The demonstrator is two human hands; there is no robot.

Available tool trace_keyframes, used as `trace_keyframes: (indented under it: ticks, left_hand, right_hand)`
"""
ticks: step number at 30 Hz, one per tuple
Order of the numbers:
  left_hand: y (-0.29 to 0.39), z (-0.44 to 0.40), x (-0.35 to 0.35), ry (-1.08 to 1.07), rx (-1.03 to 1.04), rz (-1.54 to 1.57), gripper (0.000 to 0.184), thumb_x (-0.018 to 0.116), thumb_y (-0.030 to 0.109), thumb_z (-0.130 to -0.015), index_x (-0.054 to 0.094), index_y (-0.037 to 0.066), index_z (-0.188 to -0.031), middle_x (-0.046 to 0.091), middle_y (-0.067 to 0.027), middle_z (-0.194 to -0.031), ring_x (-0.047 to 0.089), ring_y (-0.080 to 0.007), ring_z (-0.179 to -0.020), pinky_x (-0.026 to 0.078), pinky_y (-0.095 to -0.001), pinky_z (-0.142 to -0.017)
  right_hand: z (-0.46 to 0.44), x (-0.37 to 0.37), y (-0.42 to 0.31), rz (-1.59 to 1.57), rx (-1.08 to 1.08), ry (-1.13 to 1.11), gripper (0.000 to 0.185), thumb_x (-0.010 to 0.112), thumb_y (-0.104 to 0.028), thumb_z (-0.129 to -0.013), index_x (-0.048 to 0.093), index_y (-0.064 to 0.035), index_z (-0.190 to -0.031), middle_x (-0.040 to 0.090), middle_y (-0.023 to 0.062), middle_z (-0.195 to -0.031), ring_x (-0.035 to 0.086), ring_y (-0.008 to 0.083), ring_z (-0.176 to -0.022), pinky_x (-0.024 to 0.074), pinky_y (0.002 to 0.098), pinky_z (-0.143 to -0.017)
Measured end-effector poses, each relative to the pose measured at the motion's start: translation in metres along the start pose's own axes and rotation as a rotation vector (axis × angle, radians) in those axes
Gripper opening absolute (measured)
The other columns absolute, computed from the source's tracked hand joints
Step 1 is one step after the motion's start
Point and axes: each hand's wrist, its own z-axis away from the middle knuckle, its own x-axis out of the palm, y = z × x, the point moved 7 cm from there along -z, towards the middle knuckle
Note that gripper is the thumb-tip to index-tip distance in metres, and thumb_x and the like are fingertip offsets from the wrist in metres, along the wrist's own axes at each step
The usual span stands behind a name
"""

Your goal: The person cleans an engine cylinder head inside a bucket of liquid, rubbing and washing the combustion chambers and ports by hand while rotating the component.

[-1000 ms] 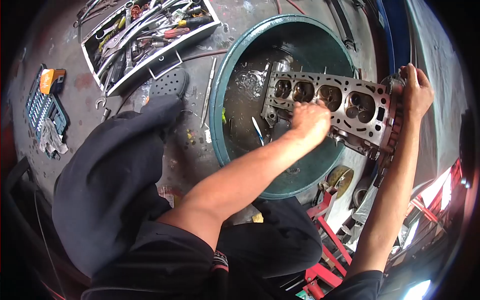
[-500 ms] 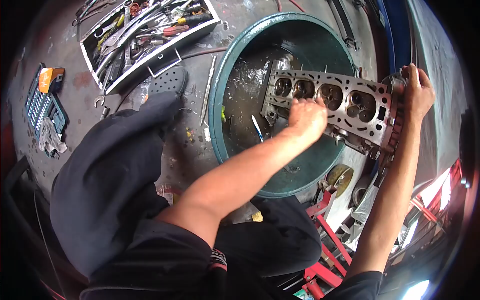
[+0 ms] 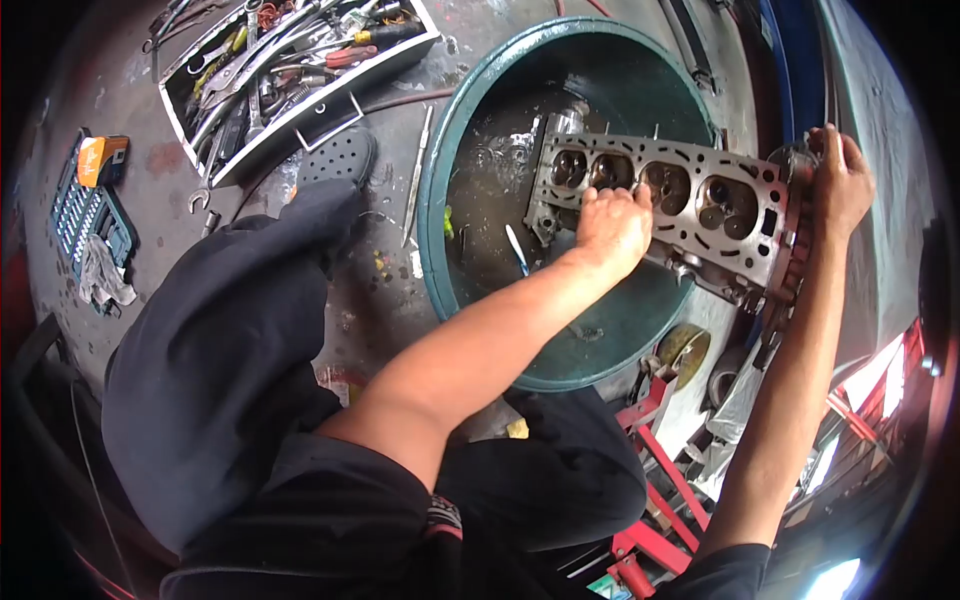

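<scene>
A metal cylinder head (image 3: 685, 228) lies across the green tub (image 3: 432, 220), its face with the combustion chambers turned up. My left hand (image 3: 612, 228) rests on that face near the middle chambers, fingers bent and pressed together; whatever may be under the fingertips is hidden. At the far right end of the cylinder head, my right hand (image 3: 842, 185) is closed around its edge, thumb and fingers pinched. Inside the tub, below the left end of the head, leans a slim white-and-blue stick (image 3: 517, 250). Dark, wet liquid covers the tub's bottom.
A tool drawer (image 3: 300, 135) full of wrenches and pliers sits at upper left. A socket set (image 3: 85, 225) with a rag (image 3: 103, 270) lies farther left. A long thin metal tool (image 3: 416, 175) is beside the tub. Red metal stand legs (image 3: 665, 455) are at lower right.
My left hand has moved slightly up and left over the cylinder head's face. My right hand keeps its hold at the right end. The view has shifted a little.
</scene>
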Motion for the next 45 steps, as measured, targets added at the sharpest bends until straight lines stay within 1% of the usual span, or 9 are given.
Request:
trace_keyframes:
  ticks: [2, 10, 12, 18, 24, 27, 31, 34, 45]
  left_hand:
    - [0.013, -0.006, 0.004, -0.280, -0.128, 0.084, 0.029, 0.041, 0.015, -0.098, 0.065, 0.001, -0.109, 0.070, -0.0152, -0.081, 0.068, -0.0345, -0.081, 0.047, -0.0529, -0.089]
    - [0.006, 0.010, -0.006, -0.300, -0.163, 0.183, 0.043, 0.030, 0.021, -0.105, 0.066, -0.002, -0.101, 0.070, -0.0197, -0.090, 0.068, -0.0339, -0.096, 0.047, -0.0529, -0.092]
    - [0.004, 0.009, -0.002, -0.067, -0.070, 0.090, 0.036, 0.050, 0.004, -0.087, 0.057, -0.002, -0.122, 0.069, -0.0169, -0.084, 0.067, -0.0346, -0.082, 0.050, -0.0477, -0.082]
    - [-0.006, 0.015, -0.008, -0.018, 0.038, 0.062, 0.038, 0.044, 0.009, -0.093, 0.059, 0.003, -0.128, 0.068, -0.0172, -0.097, 0.065, -0.0340, -0.093, 0.046, -0.0497, -0.082]
    - [-0.002, -0.002, -0.009, -0.091, 0.059, -0.110, 0.034, 0.044, 0.018, -0.097, 0.064, 0.001, -0.119, 0.070, -0.0171, -0.098, 0.065, -0.0350, -0.102, 0.043, -0.0546, -0.099]
    - [-0.014, -0.004, -0.005, -0.188, -0.150, 0.330, 0.030, 0.047, 0.013, -0.095, 0.069, 0.007, -0.115, 0.070, -0.0214, -0.093, 0.067, -0.0388, -0.095, 0.051, -0.0506, -0.089]
    - [-0.022, -0.001, 0.005, -0.105, -0.072, 0.231, 0.045, 0.053, 0.006, -0.089, 0.060, 0.011, -0.133, 0.065, -0.0175, -0.093, 0.063, -0.0348, -0.094, 0.049, -0.0464, -0.083]
    - [-0.008, -0.005, 0.000, 0.041, 0.198, -0.527, 0.044, 0.048, 0.017, -0.093, 0.059, 0.025, -0.135, 0.057, -0.0053, -0.090, 0.054, -0.0216, -0.093, 0.040, -0.0380, -0.080]
    - [-0.048, -0.072, -0.041, 0.137, 0.478, -0.346, 0.043, 0.067, 0.009, -0.072, 0.063, 0.013, -0.115, 0.062, -0.0116, -0.090, 0.064, -0.0286, -0.090, 0.056, -0.0429, -0.070]
  right_hand:
    - [-0.006, 0.002, -0.006, 0.034, -0.004, 0.018, 0.037, 0.065, -0.037, -0.089, 0.075, -0.0024, -0.097, 0.076, 0.0050, -0.088, 0.070, 0.0128, -0.086, 0.0506, 0.0257, -0.080]
    - [-0.009, 0.007, 0.010, -0.107, 0.037, 0.014, 0.034, 0.069, -0.034, -0.088, 0.076, -0.0021, -0.097, 0.076, 0.0041, -0.088, 0.070, 0.0117, -0.085, 0.0504, 0.0256, -0.082]
    - [-0.009, 0.007, 0.012, -0.130, 0.056, 0.028, 0.036, 0.068, -0.037, -0.088, 0.076, -0.0031, -0.097, 0.076, 0.0044, -0.089, 0.070, 0.0128, -0.086, 0.0503, 0.0264, -0.082]
    - [-0.008, 0.004, 0.005, 0.002, 0.031, 0.036, 0.039, 0.065, -0.042, -0.086, 0.077, -0.0067, -0.099, 0.076, 0.0041, -0.088, 0.070, 0.0151, -0.088, 0.0501, 0.0283, -0.083]
    - [-0.003, 0.004, -0.001, -0.092, 0.034, 0.047, 0.037, 0.067, -0.041, -0.086, 0.077, -0.0068, -0.096, 0.076, 0.0030, -0.088, 0.069, 0.0136, -0.085, 0.0504, 0.0275, -0.082]
    - [-0.002, 0.001, -0.008, 0.031, 0.044, 0.037, 0.033, 0.063, -0.035, -0.091, 0.077, -0.0053, -0.097, 0.076, 0.0029, -0.090, 0.069, 0.0121, -0.088, 0.0496, 0.0250, -0.083]
    - [-0.003, 0.003, -0.007, -0.054, 0.047, 0.039, 0.033, 0.063, -0.035, -0.091, 0.077, -0.0060, -0.096, 0.076, 0.0031, -0.089, 0.069, 0.0118, -0.087, 0.0494, 0.0245, -0.082]
    - [-0.005, 0.003, -0.004, -0.086, 0.022, 0.056, 0.033, 0.063, -0.036, -0.091, 0.077, -0.0065, -0.096, 0.076, 0.0028, -0.089, 0.069, 0.0116, -0.087, 0.0493, 0.0246, -0.082]
    - [-0.018, 0.006, 0.007, 0.029, -0.028, 0.008, 0.047, 0.061, -0.051, -0.089, 0.076, -0.0106, -0.106, 0.076, 0.0003, -0.098, 0.068, 0.0116, -0.098, 0.0468, 0.0244, -0.088]
